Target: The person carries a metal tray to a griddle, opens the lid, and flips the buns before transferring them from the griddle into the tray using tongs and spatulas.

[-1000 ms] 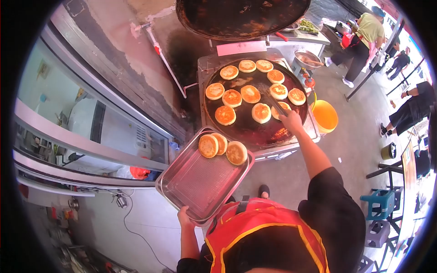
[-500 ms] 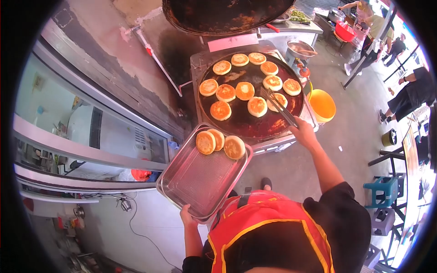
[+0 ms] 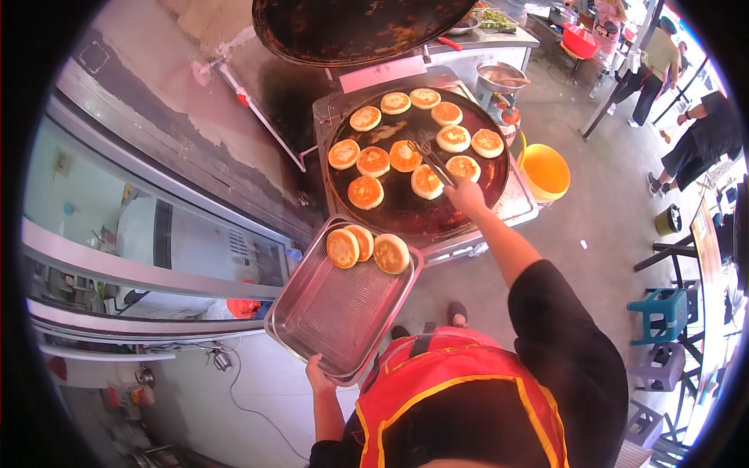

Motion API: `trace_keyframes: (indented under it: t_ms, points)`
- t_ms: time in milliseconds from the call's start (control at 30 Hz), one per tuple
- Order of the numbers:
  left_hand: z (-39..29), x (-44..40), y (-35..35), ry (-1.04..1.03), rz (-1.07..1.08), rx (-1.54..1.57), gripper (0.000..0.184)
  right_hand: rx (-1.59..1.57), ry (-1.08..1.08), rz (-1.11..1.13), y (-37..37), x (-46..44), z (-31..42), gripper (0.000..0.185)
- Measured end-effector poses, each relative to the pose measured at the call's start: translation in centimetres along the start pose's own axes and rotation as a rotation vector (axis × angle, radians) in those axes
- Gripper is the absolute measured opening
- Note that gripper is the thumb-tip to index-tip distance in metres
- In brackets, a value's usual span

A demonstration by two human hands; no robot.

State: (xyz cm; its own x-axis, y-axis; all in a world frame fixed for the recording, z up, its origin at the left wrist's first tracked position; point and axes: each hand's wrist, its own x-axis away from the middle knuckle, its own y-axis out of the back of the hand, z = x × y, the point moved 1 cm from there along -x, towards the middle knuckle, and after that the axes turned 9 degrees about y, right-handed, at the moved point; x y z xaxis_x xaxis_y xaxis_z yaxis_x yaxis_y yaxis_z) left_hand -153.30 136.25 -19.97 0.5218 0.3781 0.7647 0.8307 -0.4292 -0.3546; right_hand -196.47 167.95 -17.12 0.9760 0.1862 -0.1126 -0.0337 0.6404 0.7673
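Observation:
My left hand (image 3: 318, 374) is closed on the near corner of a metal tray (image 3: 320, 312), tilted in front of the apron. Three browned flatbreads (image 3: 391, 253) rest at the tray's far end. In my right hand (image 3: 466, 196) is a pair of metal tongs (image 3: 438, 166), reaching over a large round griddle (image 3: 460, 222). Their tips are beside a browned flatbread (image 3: 404, 156) near the griddle's middle; whether they touch it I cannot tell. Just below the tongs lies another flatbread (image 3: 426, 182). Several more are spread over the dark surface.
A raised round lid (image 3: 351, 35) stands behind the griddle. To the right are a metal bowl (image 3: 502, 76) and a yellow bucket (image 3: 546, 171). Glass sliding panels (image 3: 156, 249) run along the left. Stools (image 3: 659, 316) and people (image 3: 706, 140) are farther right.
My right hand and the tongs have moved left, from a flatbread on the griddle's right side toward one near the middle. My left hand still holds the tray. The view has shifted slightly.

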Motion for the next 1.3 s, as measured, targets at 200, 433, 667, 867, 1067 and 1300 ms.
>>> trace_keyframes:
  t_ms: [200,433,667,867,1067,1300]
  points:
    - [-0.1,0.3,0.0,-0.006,-0.054,-0.024,0.043,-0.066,0.053,0.194,4.1,4.4,1.0,0.036]
    - [0.1,0.0,0.3,0.019,-0.035,-0.002,0.044,0.009,0.077,0.112,8.6,8.5,-1.8,0.044]
    - [-0.3,1.3,-1.4,0.013,-0.022,-0.016,0.044,0.025,0.076,0.123,2.1,0.0,-1.8,0.036]
    - [0.1,0.7,-0.6,0.011,-0.025,-0.013,0.044,0.02,0.156,0.268,7.0,6.0,-1.0,0.036]
    - [0.3,0.8,-0.6,0.02,-0.007,0.004,0.045,0.153,-0.002,0.045,12.6,9.8,-3.6,0.044]
    - [0.3,1.5,-1.7,-0.003,0.024,-0.002,0.047,0.45,0.095,0.122,10.5,6.7,-5.4,0.047]
